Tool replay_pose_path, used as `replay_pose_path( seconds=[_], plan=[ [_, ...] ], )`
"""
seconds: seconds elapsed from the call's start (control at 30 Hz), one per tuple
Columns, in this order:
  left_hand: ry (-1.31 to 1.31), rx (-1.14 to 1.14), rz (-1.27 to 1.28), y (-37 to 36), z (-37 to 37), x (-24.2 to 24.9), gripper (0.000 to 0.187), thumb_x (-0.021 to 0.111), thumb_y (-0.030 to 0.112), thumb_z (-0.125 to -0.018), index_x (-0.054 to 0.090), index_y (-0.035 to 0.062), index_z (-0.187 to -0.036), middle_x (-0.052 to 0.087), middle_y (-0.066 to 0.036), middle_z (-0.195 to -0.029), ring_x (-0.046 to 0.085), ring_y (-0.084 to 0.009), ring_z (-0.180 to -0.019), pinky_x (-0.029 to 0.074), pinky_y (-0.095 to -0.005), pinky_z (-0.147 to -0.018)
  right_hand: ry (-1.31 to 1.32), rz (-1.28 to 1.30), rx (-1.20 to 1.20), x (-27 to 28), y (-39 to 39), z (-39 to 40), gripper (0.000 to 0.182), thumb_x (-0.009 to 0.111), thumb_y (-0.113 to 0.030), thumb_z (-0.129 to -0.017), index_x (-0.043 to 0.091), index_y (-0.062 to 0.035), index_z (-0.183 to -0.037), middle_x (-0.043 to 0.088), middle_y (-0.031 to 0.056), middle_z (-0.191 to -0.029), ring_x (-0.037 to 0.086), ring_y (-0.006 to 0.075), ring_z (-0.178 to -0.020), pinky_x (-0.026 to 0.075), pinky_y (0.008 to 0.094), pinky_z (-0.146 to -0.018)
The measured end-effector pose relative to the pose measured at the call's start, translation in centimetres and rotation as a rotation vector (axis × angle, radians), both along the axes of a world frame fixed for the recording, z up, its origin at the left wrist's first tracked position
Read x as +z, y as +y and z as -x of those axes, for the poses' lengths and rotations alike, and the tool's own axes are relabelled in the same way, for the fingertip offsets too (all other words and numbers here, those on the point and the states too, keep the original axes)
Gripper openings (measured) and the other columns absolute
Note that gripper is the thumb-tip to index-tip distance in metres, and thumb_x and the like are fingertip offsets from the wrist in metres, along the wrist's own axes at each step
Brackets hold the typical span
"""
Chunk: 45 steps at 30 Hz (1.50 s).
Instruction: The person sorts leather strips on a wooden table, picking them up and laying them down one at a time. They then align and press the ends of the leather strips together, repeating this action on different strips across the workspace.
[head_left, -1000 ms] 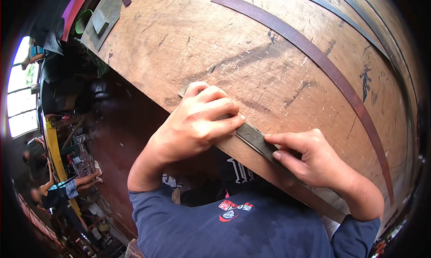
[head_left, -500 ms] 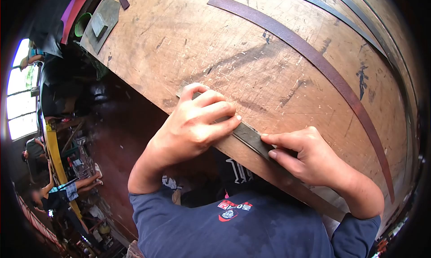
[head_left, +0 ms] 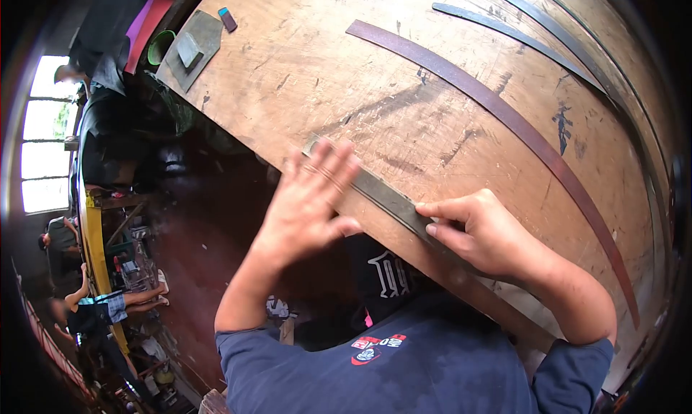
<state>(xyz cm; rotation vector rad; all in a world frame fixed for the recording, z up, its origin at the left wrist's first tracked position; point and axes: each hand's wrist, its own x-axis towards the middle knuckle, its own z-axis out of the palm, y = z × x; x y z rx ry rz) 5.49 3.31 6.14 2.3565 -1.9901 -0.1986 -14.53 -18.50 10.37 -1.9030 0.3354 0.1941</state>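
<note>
A dark grey-green strip (head_left: 387, 201), apparently leather, lies along the near edge of the wooden table. My right hand (head_left: 479, 230) pinches the strip's edge between thumb and index finger; its other fingers are curled under. Over the strip's far end is my left hand (head_left: 310, 190), fingers stretched out and thumb apart, slightly smeared by motion. Whether its palm touches the strip cannot be seen. Beyond both hands, a long brown leather strap (head_left: 497, 108) curves across the table.
More dark straps (head_left: 515, 36) lie at the table's far side. At the far left corner are a grey board (head_left: 205, 48) with a pale block (head_left: 189, 50) on it, and a small blue-tipped dark piece (head_left: 228, 20). A green container (head_left: 160, 48) stands beyond the edge. People are in the background.
My left hand has uncurled from the strip and its fingers are now straight. The right hand keeps its pinch on the strip. The view has shifted slightly.
</note>
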Motion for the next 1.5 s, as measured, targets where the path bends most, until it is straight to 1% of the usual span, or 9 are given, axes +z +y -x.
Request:
replay_pose_path(
  seconds=[0.13,0.2,0.33,0.4,0.43,0.5,0.63,0.97,1.5],
  plan=[
    [-0.090,0.192,0.111,0.7,-1.1,0.5,0.087,0.043,0.065,-0.093,0.029,0.0054,-0.153,0.026,-0.016,-0.160,0.020,-0.0364,-0.149,0.006,-0.0590,-0.118,0.005,0.017,-0.012,0.1,0.1,0.0,0.029,0.062,-0.010,-0.087,0.069,0.0026,-0.112,0.070,0.0248,-0.088,0.071,0.0344,-0.082,0.055,0.0375,-0.077],
    [-0.012,0.047,0.214,-0.1,1.8,0.9,0.088,0.048,0.062,-0.092,0.028,0.0019,-0.153,0.027,-0.018,-0.159,0.021,-0.0365,-0.149,0.008,-0.0585,-0.118,-0.010,0.030,-0.006,-0.1,0.2,0.2,0.029,0.063,-0.011,-0.087,0.069,0.0023,-0.112,0.070,0.0245,-0.089,0.071,0.0342,-0.082,0.055,0.0376,-0.077],
    [0.136,-0.120,0.058,-1.8,5.5,1.9,0.085,0.052,0.059,-0.091,0.033,0.0002,-0.149,0.030,-0.018,-0.157,0.024,-0.0346,-0.148,0.015,-0.0540,-0.119,-0.006,0.045,-0.005,-0.4,0.1,0.6,0.032,0.064,-0.012,-0.087,0.068,0.0020,-0.116,0.071,0.0243,-0.089,0.071,0.0340,-0.082,0.055,0.0378,-0.078],
    [0.069,-0.132,0.018,-1.8,5.3,1.1,0.082,0.052,0.059,-0.090,0.037,0.0013,-0.148,0.031,-0.016,-0.157,0.024,-0.0332,-0.148,0.016,-0.0525,-0.119,0.042,-0.017,0.019,-0.3,-0.3,1.3,0.041,0.068,-0.010,-0.088,0.061,0.0001,-0.128,0.072,0.0184,-0.086,0.068,0.0162,-0.077,0.053,0.0316,-0.074],
    [0.080,-0.120,0.022,-1.8,5.3,1.1,0.081,0.051,0.059,-0.091,0.039,0.0025,-0.147,0.032,-0.015,-0.157,0.023,-0.0322,-0.149,0.015,-0.0521,-0.120,0.044,-0.021,0.007,0.0,-0.4,1.9,0.041,0.068,-0.010,-0.088,0.061,0.0001,-0.128,0.072,0.0184,-0.086,0.068,0.0162,-0.077,0.053,0.0316,-0.074],
    [0.069,-0.122,0.019,-1.7,5.5,0.9,0.081,0.051,0.059,-0.091,0.039,0.0024,-0.148,0.032,-0.015,-0.157,0.023,-0.0322,-0.149,0.015,-0.0520,-0.120,0.114,-0.107,0.026,1.5,-0.9,3.2,0.046,0.068,-0.017,-0.087,0.059,-0.0009,-0.129,0.071,0.0239,-0.098,0.070,0.0365,-0.091,0.054,0.0382,-0.083],
    [0.050,-0.117,0.018,-1.7,5.4,0.7,0.082,0.050,0.060,-0.092,0.038,0.0021,-0.148,0.032,-0.016,-0.157,0.023,-0.0318,-0.149,0.012,-0.0511,-0.120,0.061,0.072,0.122,2.5,-1.3,5.9,0.047,0.069,-0.018,-0.087,0.058,-0.0018,-0.129,0.070,0.0247,-0.101,0.068,0.0398,-0.094,0.054,0.0419,-0.084],
    [0.045,-0.129,0.041,-1.7,5.2,0.1,0.084,0.047,0.064,-0.091,0.041,0.0006,-0.146,0.036,-0.018,-0.155,0.027,-0.0329,-0.147,0.010,-0.0496,-0.121,0.053,-0.038,0.075,1.4,-2.0,7.3,0.043,0.071,-0.006,-0.084,0.061,-0.0018,-0.126,0.069,0.0210,-0.092,0.067,0.0369,-0.084,0.052,0.0408,-0.076],
    [0.059,-0.125,0.057,-1.8,4.9,-0.2,0.088,0.048,0.067,-0.088,0.043,0.0009,-0.145,0.040,-0.019,-0.152,0.032,-0.0367,-0.145,0.013,-0.0522,-0.119,0.011,-0.048,0.037,0.0,-2.0,7.5,0.035,0.070,-0.008,-0.084,0.066,0.0013,-0.117,0.069,0.0240,-0.094,0.069,0.0373,-0.084,0.054,0.0399,-0.075]
  ],
)
